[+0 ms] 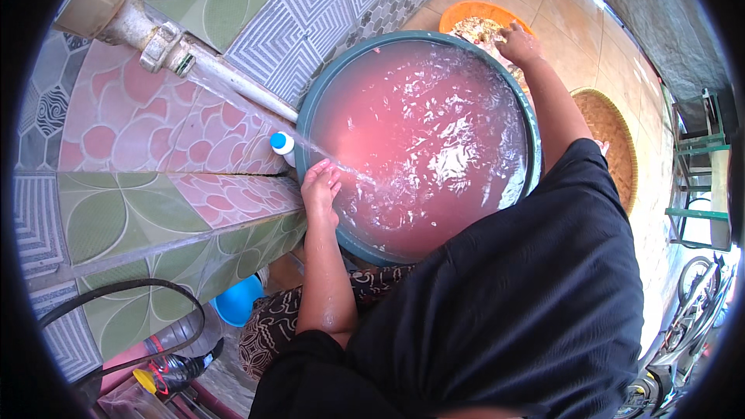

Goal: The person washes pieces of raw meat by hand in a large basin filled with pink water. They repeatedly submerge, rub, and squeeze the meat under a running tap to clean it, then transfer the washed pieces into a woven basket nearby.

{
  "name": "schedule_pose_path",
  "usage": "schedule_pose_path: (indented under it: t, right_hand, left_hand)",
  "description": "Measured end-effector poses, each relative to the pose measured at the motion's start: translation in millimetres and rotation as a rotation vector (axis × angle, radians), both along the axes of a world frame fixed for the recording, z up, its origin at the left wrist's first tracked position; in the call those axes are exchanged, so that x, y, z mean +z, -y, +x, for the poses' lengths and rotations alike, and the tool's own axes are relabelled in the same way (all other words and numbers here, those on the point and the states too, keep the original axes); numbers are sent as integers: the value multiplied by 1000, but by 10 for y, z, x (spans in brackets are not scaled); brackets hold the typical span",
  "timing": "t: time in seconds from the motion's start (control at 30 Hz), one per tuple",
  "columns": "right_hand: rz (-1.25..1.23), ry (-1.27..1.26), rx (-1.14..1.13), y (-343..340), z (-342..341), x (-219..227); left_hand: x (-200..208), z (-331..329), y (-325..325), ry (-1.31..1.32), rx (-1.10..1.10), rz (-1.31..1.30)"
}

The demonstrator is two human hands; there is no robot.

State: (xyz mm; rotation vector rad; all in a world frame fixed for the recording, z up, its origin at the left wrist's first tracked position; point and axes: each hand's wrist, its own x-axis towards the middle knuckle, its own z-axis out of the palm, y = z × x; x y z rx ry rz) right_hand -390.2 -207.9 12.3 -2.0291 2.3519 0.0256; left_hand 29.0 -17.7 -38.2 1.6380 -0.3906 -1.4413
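Note:
A large round blue-green tub (303,128) holds cloudy pinkish water (388,147) with ripples and glare. My left hand (320,188) is wet and rests by the tub's left rim, palm turned up, fingers apart and slightly bent. A thin stream of water (310,145) passes just above its fingertips into the tub. My right hand (518,44) reaches beyond the far right rim to an orange basin (466,9). Its fingers curl down at the pale, chopped-looking pieces (476,29) there; what they grip, if anything, is too small to make out.
A white bottle with a blue cap (282,142) stands beside the tub on the left, near a white pipe (240,81) and tiled ledge (124,209). A round woven tray (617,147) lies to the right. Below left are a blue bucket (239,299) and a black hose (147,283).

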Motion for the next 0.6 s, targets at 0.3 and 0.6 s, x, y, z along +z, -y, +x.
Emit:
schedule_pose_path:
  t: [0.3, 0.6]
  right_hand:
    - [388, 223, 415, -709, 1611, -728]
    - [748, 134, 709, -1132, 2682, -2080]
  left_hand:
    - [1, -123, 10, -22, -9, -6]
    - [40, -129, -52, -15, -21, -55]
